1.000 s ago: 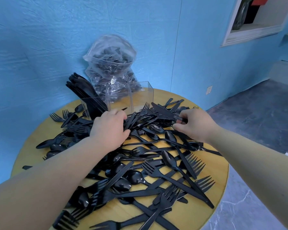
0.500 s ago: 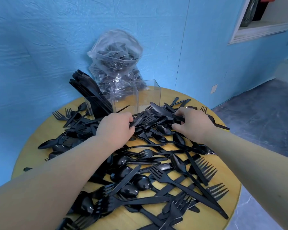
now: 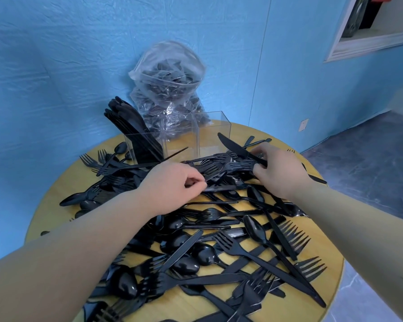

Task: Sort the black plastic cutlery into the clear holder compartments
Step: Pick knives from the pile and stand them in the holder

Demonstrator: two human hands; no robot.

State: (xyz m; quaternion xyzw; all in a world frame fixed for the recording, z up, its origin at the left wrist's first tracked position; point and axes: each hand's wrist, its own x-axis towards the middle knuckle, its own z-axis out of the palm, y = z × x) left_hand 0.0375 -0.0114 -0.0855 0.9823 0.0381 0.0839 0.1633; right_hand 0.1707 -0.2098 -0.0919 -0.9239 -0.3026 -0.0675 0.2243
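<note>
A round wooden bench (image 3: 221,305) carries a loose heap of black plastic forks, spoons and knives (image 3: 219,240) spread over most of its top. Near the far edge stands a clear holder (image 3: 203,135) with three compartments; the left one is packed with black knives (image 3: 130,126). Behind it, at the far edge, sits a clear zip bag (image 3: 168,89) of more black cutlery.

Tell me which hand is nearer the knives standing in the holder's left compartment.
Left. The left hand lies just in front of the knives in the clear holder; the right hand is farther right, past the far compartment.
</note>
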